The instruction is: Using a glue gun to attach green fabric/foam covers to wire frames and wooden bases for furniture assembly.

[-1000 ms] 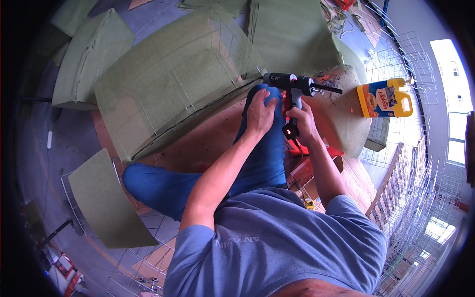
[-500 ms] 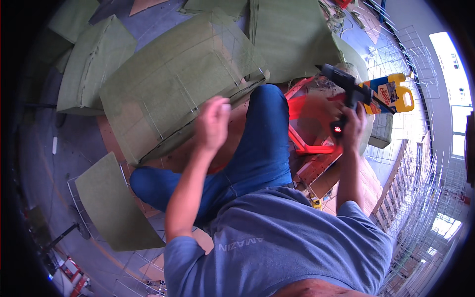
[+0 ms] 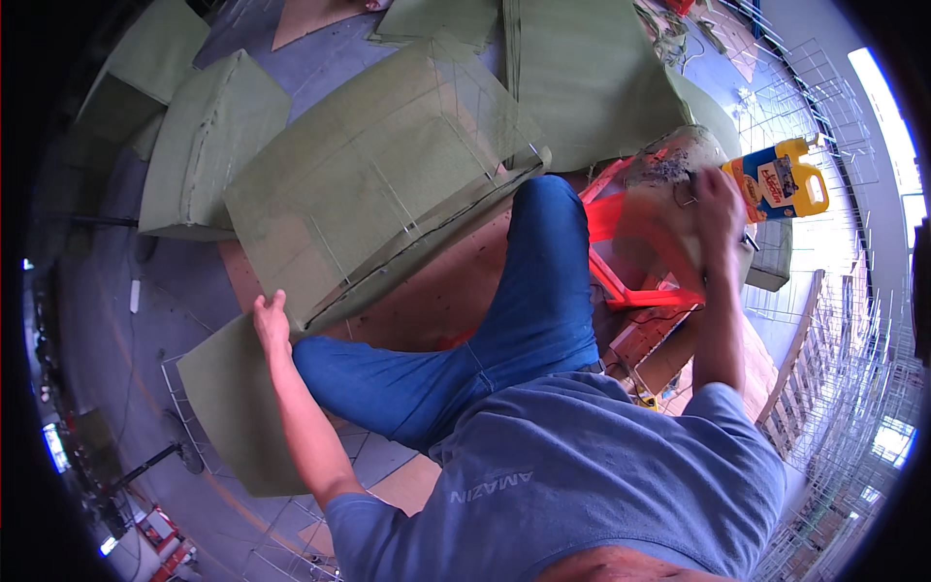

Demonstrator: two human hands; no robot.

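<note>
My left hand (image 3: pixel 273 325) is at the lower left edge of a green fabric panel (image 3: pixel 330 165) with a wire frame, beside my bent knee. Its thumb and fingers are apart, and it seems to touch the edge. Over a red stool (image 3: pixel 630 294), my right hand (image 3: pixel 720 209) is blurred, with its fingers partly hidden. Something dark shows at its fingertips, and a dark tip pokes out beside the wrist; whether I hold either, I cannot make out. A yellow jug (image 3: pixel 782 181) with a blue label stands just right of this hand.
A green fabric-covered block (image 3: pixel 208 145) stands at the far left. Another green piece (image 3: pixel 233 417) lies by my left forearm. Stacked green sheets (image 3: pixel 582 78) are ahead. Wire grids (image 3: pixel 834 388) and a wooden pallet (image 3: pixel 786 388) stand at the right.
My left hand has moved left and down, from above the panel to its lower left edge. The black gun-shaped tool in my right hand no longer shows clearly.
</note>
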